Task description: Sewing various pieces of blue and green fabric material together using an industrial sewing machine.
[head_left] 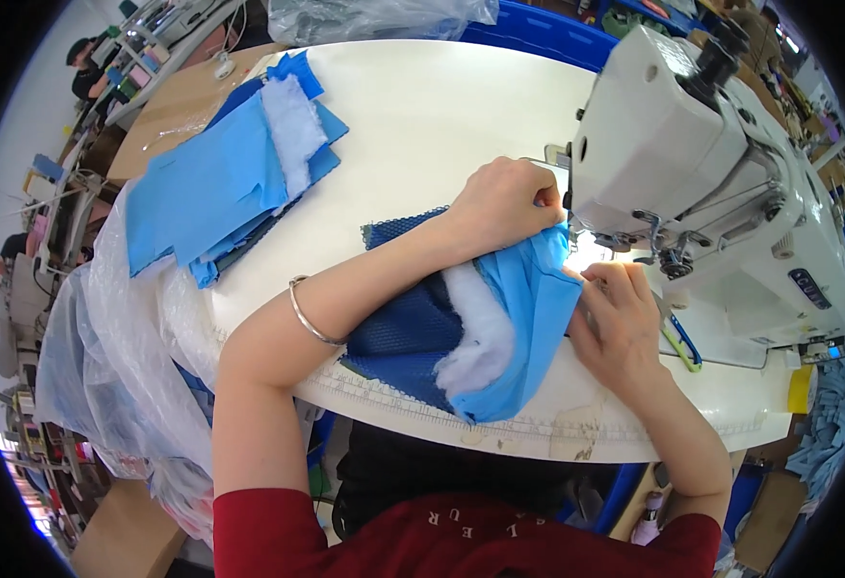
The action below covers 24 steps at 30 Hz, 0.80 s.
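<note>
A piece of bright blue fabric (535, 323) lies under the needle area of a white sewing machine (677, 144), layered with white batting (478, 332) and dark blue mesh cloth (405, 332). At its far edge, beside the machine head, my left hand (511, 204) is closed with fingers curled down on the cloth. My right hand (622, 323) pinches the near right edge of the same fabric just in front of the lit needle. The fingertips of both hands are partly hidden by the fabric and the glare.
A stack of blue fabric pieces (215, 178) with batting rests on the table's far left. Thread snips (680, 345) lie right of my right hand. Clear plastic sheeting (119, 337) hangs at the left edge. Behind the table stands a blue crate (538, 34); yellow tape (802, 389) sits at right.
</note>
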### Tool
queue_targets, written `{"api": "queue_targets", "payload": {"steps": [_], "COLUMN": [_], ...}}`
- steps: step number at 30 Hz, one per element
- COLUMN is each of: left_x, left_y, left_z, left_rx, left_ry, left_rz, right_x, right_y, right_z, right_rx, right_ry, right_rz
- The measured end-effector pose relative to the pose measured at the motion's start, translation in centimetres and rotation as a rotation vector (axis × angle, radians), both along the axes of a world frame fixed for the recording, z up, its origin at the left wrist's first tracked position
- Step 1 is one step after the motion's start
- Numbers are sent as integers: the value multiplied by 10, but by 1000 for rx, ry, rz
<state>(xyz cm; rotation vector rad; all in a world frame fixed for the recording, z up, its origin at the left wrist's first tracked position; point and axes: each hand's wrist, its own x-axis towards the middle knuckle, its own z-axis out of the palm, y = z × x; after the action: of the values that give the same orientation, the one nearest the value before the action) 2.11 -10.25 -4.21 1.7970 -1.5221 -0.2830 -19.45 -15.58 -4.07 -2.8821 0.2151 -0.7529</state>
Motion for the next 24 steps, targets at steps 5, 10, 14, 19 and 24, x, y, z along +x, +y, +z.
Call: {"api": "queue_targets", "payload": {"steps": [5,10,14,19,24], "left_x": [18,54,73,54,13], "left_y": [1,1,10,57,136], "left_z": [-1,-6,17,75,55], "left_rx": [-6,-129,-366,-474,-379], "left_ry": [34,436,286,224,-311], "left_rz": [32,186,244,255,161], "right_x": [-1,1,3,1,-2], "right_y": [-2,2,1,-2,0], "right_z": [-1,0,0,-4,-7], "right_rx": [-61,23,-7,-9,0], "right_ry": [-12,-34,-49,-128,-94], "right_rz": [3,-4,-10,14,7]}}
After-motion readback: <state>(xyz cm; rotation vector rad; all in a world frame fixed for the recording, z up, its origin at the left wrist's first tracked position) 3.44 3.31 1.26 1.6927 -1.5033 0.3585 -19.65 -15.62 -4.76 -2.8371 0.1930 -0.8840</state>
